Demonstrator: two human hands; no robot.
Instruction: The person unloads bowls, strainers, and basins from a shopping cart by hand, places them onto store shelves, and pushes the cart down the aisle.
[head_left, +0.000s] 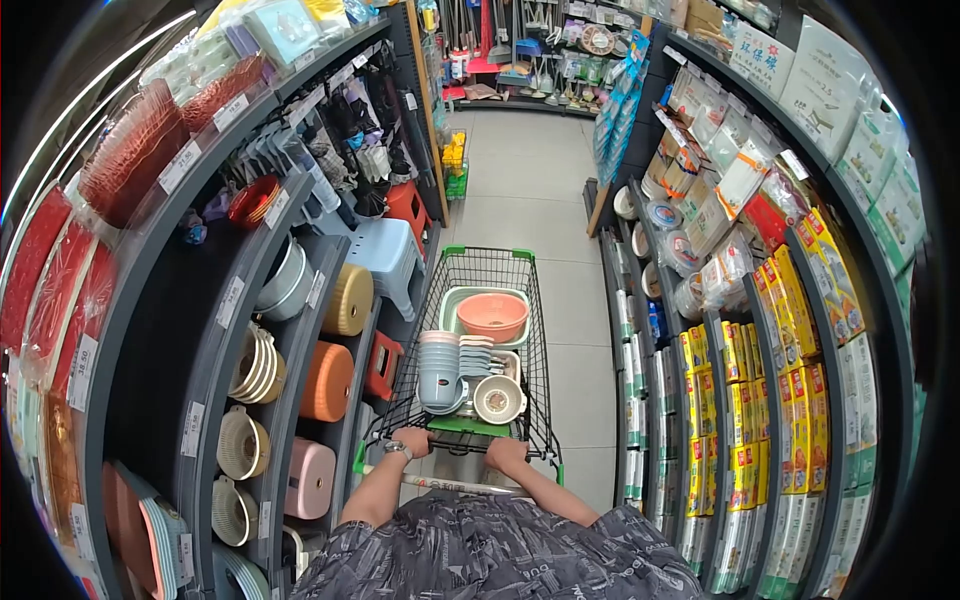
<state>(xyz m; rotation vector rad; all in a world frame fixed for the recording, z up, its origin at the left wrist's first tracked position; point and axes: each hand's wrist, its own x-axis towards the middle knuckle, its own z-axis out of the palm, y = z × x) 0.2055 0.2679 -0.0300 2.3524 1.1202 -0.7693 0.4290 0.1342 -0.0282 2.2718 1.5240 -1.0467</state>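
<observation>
My left hand point(412, 440), with a wristwatch point(397, 450) on the wrist, is closed on the near end of the black wire shopping cart point(541, 400). Closed on the same end, further right, is my right hand point(506, 455). Both reach past the cart's pale handle bar point(458, 487). Inside the basket, a stack of blue buckets point(438, 375) stands at the left. Beside it are stacked small grey-blue items point(476, 362) and a cream strainer bowl point(498, 400). Toward the front, an orange-pink basin point(492, 315) sits in a pale green one point(455, 300).
Left shelves hold strainer baskets point(242, 443), stools point(380, 250) and basins point(283, 283). Yellow boxed goods point(750, 400) fill the right shelves. Grey floor tiles point(520, 170) run ahead to a rack of cleaning tools point(535, 60). A yellow and green crate point(455, 165) stands at the left shelf end.
</observation>
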